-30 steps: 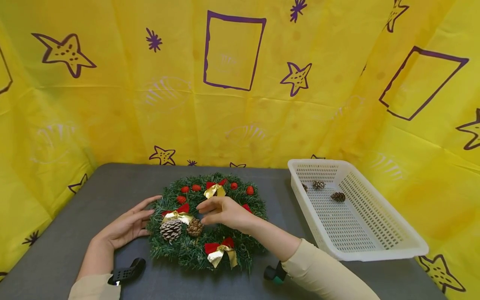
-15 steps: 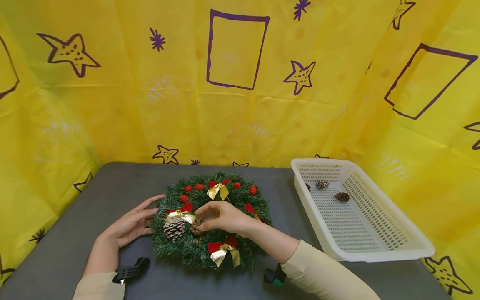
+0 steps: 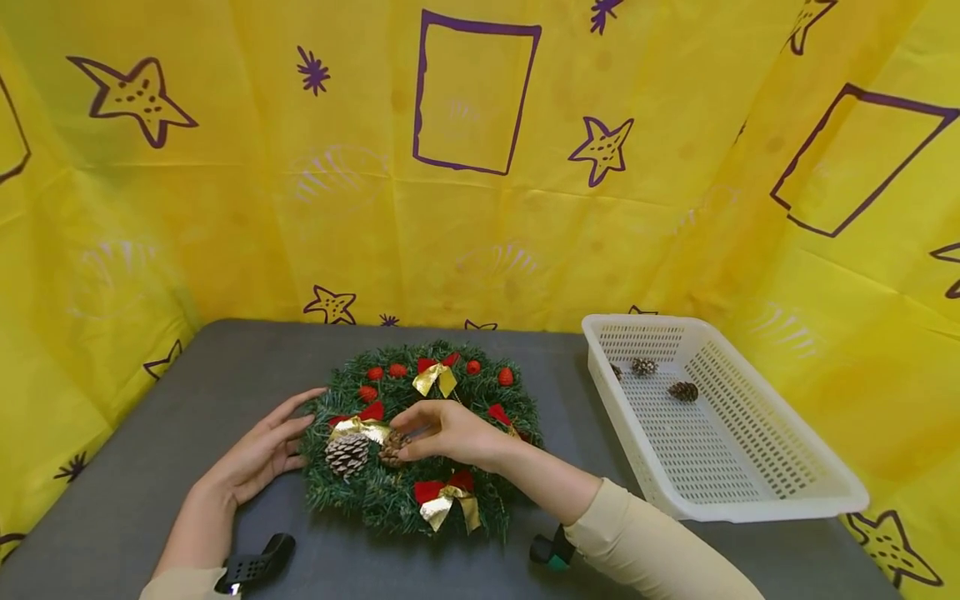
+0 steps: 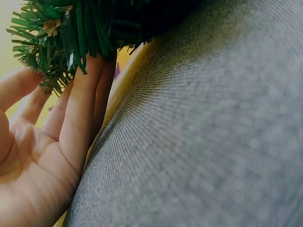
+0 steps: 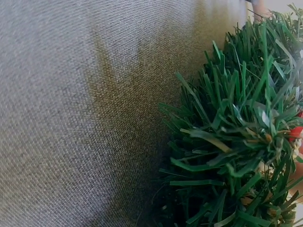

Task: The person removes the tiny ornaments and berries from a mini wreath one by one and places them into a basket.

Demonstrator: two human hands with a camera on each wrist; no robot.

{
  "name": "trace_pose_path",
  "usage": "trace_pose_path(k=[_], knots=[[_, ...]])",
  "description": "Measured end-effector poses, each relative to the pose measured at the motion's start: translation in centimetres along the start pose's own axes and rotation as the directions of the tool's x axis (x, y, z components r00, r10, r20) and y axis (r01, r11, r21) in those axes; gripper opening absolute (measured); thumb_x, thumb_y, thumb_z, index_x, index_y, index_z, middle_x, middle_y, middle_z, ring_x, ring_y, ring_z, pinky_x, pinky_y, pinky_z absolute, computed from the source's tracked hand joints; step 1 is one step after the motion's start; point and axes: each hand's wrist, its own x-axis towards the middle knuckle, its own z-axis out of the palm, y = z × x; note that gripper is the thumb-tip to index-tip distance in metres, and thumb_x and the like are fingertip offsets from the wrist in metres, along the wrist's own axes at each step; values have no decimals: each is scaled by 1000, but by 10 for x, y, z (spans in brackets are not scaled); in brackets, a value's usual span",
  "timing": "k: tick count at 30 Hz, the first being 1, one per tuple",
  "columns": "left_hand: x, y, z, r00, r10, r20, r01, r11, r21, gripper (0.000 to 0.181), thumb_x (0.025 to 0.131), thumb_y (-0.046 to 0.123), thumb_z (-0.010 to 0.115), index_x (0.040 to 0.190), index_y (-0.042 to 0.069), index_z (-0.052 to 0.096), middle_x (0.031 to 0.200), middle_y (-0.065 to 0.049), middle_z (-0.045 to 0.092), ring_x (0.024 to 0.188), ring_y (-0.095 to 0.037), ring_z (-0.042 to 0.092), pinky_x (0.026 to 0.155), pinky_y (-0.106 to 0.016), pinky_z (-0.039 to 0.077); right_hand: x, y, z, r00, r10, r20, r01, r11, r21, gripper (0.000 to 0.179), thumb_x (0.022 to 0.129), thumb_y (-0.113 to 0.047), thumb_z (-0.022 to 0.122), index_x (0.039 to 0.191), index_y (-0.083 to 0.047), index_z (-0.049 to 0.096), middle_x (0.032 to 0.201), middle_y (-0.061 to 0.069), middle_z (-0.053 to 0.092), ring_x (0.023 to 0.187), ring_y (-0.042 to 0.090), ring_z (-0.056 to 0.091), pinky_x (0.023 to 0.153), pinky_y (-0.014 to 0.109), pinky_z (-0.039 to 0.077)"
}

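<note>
A green tinsel wreath (image 3: 367,504) with gold-and-red bows (image 3: 441,498) and red berries (image 3: 398,370) lies on the dark grey table. My right hand (image 3: 453,437) reaches over its middle and pinches a brown pine cone (image 3: 391,452) on the left part, between thumb and fingers that partly cover it. Just left of that sits a larger white-tipped pine cone (image 3: 347,455). My left hand (image 3: 255,454) rests at the wreath's left edge, fingers extended; in the left wrist view its fingertips reach under the green strands (image 4: 87,28). The right wrist view shows mostly wreath strands (image 5: 236,123).
A white perforated basket (image 3: 652,467) stands to the right, with a dark pine cone (image 3: 683,392), a frosted pine cone (image 3: 643,367) and another partly hidden by its wall. Yellow patterned cloth (image 3: 300,225) hangs around the back and sides of the table.
My right hand has lowered slightly, its fingers coming from beside the brown pine cone to around it. The left hand stays at the wreath's edge. The camera view has shifted a little.
</note>
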Motion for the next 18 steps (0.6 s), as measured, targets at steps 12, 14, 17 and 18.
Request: trace_pose_path(k=[12, 14, 17, 18], knots=[[-1, -3, 0, 1000, 18, 7, -17, 999, -52, 54, 109, 33, 37, 159, 33, 16, 163, -15, -18, 95, -3, 58, 76, -32, 49, 3, 2, 3, 1000, -3, 17, 3, 1000, 1, 37, 91, -11, 71, 128, -14, 64, 130, 6, 65, 110, 12, 62, 89, 27, 53], [-1, -3, 0, 1000, 15, 4, -15, 999, -51, 54, 109, 33, 37, 159, 34, 16, 163, -14, -17, 95, -3, 58, 76, -32, 49, 3, 2, 4, 1000, -1, 12, 1, 1000, 1, 37, 91, -11, 71, 127, -14, 65, 128, 7, 65, 108, 12, 62, 88, 27, 53], [-1, -4, 0, 1000, 14, 5, -14, 998, -58, 54, 109, 33, 37, 159, 34, 16, 162, -12, -14, 93, -3, 58, 76, -32, 49, 3, 3, 5, 1000, 11, 1, -11, 1000, -4, 36, 90, -11, 72, 125, -16, 66, 125, 5, 66, 105, 12, 62, 87, 28, 53], [0, -5, 0, 1000, 16, 6, -16, 998, -62, 54, 109, 33, 37, 159, 34, 16, 162, -11, -13, 91, -3, 58, 76, -32, 49, 3, 3, 5, 1000, 13, -2, -13, 1000, -6, 36, 90, -12, 73, 125, -16, 66, 124, 5, 66, 104, 11, 62, 86, 28, 53]])
